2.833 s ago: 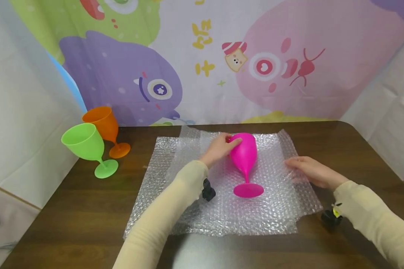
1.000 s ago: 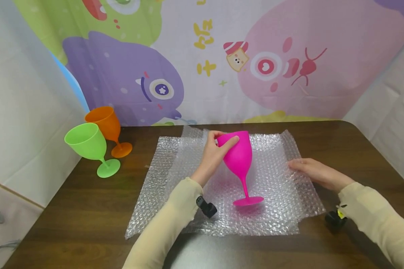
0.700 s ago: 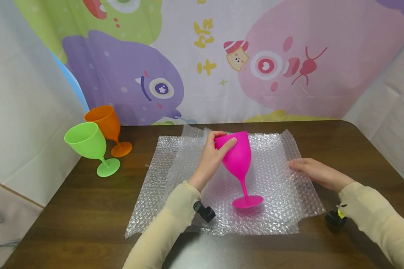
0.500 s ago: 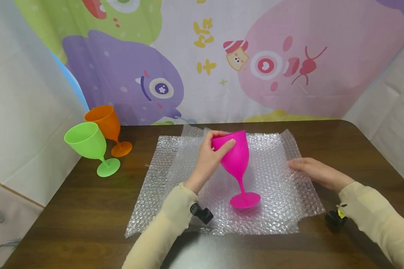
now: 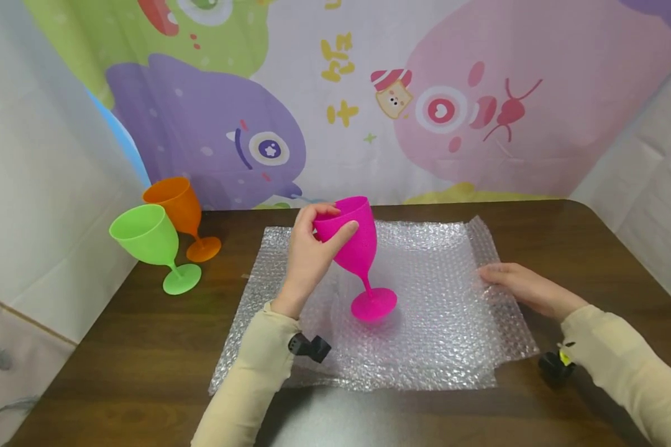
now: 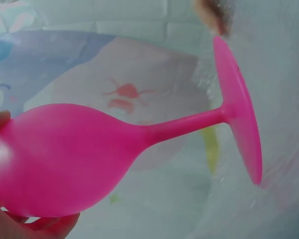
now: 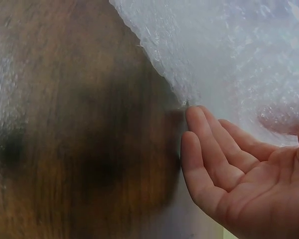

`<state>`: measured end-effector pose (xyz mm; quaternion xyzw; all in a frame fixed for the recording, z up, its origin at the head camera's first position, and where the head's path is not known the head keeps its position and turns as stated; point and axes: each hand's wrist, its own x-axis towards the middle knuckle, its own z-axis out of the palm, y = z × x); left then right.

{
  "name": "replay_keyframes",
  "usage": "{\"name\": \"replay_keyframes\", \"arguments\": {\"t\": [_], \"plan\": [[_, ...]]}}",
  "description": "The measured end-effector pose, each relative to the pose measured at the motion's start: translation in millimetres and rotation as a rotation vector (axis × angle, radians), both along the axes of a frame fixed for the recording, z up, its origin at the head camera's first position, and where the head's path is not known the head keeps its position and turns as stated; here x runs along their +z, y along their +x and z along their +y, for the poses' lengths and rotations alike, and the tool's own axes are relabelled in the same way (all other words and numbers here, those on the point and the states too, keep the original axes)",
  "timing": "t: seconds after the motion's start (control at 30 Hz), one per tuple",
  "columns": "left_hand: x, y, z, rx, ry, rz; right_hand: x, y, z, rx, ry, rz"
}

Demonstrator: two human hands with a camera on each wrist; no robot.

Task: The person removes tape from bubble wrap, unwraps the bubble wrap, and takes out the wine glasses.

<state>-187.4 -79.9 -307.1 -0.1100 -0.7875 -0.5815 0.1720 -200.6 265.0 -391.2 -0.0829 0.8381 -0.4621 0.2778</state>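
My left hand (image 5: 307, 248) grips a pink plastic goblet (image 5: 360, 248) round its bowl, thumb on the near side and fingers at the rim. The goblet leans with its rim to the left, its foot over a sheet of bubble wrap (image 5: 425, 335). In the left wrist view, the goblet's stem and foot (image 6: 241, 109) point away from the fingers. At the sheet's right edge my right hand (image 5: 525, 288) holds the wrap between thumb and fingers, partly seen through the plastic. The right wrist view shows its other fingers (image 7: 209, 154) loosely extended beside the wrap's edge.
A green goblet (image 5: 148, 239) and an orange goblet (image 5: 181, 211) stand at the back left of the brown wooden table (image 5: 128, 366). Behind the table hangs a cartoon-printed cloth (image 5: 346, 161). White panels rise on both sides.
My left hand has raised the pink goblet off the bubble wrap, tilted it more upright and carried it left. The right hand stays almost still at the wrap's edge.
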Motion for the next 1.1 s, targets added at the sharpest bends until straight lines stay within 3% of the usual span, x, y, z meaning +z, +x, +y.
{"name": "replay_keyframes", "arguments": {"t": [0.17, 0.53, 0.67, 0.87, 1.1], "plan": [[11.8, 2.6, -18, 0.070, 0.025, 0.036, 1.2, 0.6, -1, -0.010, 0.006, -0.006], [31.4, 7.6, -62, 0.365, -0.058, 0.175, 1.1, 0.6, 0, -0.006, 0.023, 0.001], [32.7, 7.7, -73, 0.442, -0.088, 0.206, 3.3, 1.4, -1, -0.005, 0.020, -0.001], [28.7, 5.2, -86, 0.501, -0.159, 0.264, 4.6, 2.6, 1, -0.027, 0.003, 0.027], [23.2, 11.6, -109, 0.586, -0.232, 0.254, 4.2, 3.9, 3, -0.027, -0.004, 0.051]]}}
